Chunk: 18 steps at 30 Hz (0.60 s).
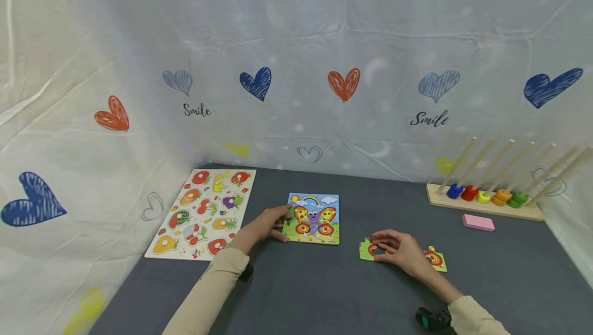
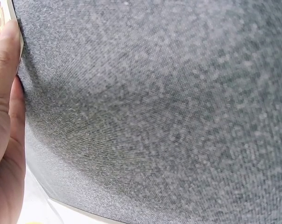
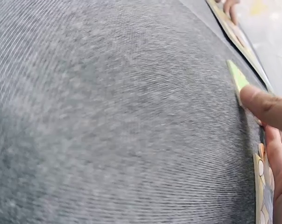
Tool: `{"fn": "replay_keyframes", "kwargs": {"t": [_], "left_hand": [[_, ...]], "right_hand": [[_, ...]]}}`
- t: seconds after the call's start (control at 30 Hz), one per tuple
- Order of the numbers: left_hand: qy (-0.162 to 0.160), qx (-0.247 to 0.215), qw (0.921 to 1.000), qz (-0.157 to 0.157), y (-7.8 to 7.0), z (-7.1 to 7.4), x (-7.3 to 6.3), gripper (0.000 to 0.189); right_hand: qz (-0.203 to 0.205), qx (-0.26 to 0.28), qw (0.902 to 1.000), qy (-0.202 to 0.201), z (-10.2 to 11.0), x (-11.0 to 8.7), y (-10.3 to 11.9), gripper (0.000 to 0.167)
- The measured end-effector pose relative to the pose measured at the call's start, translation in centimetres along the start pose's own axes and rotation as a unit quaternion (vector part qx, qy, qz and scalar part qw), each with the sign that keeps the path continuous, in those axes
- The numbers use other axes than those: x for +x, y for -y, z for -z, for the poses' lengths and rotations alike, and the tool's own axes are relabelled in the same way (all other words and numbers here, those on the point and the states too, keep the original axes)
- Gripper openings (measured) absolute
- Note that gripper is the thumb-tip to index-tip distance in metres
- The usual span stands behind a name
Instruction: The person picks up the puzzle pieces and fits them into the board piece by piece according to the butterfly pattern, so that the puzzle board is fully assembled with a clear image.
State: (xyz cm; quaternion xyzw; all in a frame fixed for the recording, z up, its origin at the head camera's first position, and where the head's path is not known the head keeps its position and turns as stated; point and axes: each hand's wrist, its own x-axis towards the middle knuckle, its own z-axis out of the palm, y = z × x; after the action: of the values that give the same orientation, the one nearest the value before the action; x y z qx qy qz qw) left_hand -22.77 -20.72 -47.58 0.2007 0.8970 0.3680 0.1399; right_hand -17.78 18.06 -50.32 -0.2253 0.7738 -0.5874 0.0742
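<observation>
In the head view, a square butterfly puzzle [image 1: 316,219] lies flat on the dark tabletop. My left hand [image 1: 265,226] holds it by the left edge, and the left wrist view shows the thumb [image 2: 8,46] against its side. To the right, my right hand [image 1: 402,252] pinches a green and orange jigsaw piece [image 1: 366,249], partly covered by the fingers. The right wrist view has the thumb [image 3: 260,102] on the piece's green edge [image 3: 236,77]. Another jigsaw piece [image 1: 437,259], with a red and yellow pattern, lies just beyond the right wrist, partly hidden by it.
A fruit puzzle board [image 1: 210,204] lies at the left. At the back right stands a wooden peg stand [image 1: 486,205] with coloured rings on tall pegs, and a pink block [image 1: 478,222] lies before it. A patterned curtain [image 1: 296,134] borders the table's back.
</observation>
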Motion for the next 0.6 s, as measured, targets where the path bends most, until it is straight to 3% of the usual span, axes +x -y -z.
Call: {"fn": "replay_keyframes", "kwargs": {"t": [0.13,0.23,0.5,0.6], "left_hand": [[0.003,-0.065,0.9976,0.024,-0.2,-0.1,0.0,0.067],[0.003,-0.072,0.997,0.027,-0.2,-0.1,-0.1,0.073],[-0.003,-0.033,0.9994,0.009,-0.3,0.0,-0.4,0.068],[-0.002,-0.093,0.995,0.038,-0.5,-0.2,-0.5,0.064]], "right_hand": [[0.01,-0.054,0.9984,-0.012,-0.2,-0.3,0.1,0.05],[0.024,-0.064,0.9976,-0.012,-0.4,-0.3,0.2,0.048],[0.04,-0.021,0.9988,0.02,-1.3,0.6,0.8,0.05],[0.044,-0.016,0.9984,0.032,-1.7,0.8,1.0,0.05]]}}
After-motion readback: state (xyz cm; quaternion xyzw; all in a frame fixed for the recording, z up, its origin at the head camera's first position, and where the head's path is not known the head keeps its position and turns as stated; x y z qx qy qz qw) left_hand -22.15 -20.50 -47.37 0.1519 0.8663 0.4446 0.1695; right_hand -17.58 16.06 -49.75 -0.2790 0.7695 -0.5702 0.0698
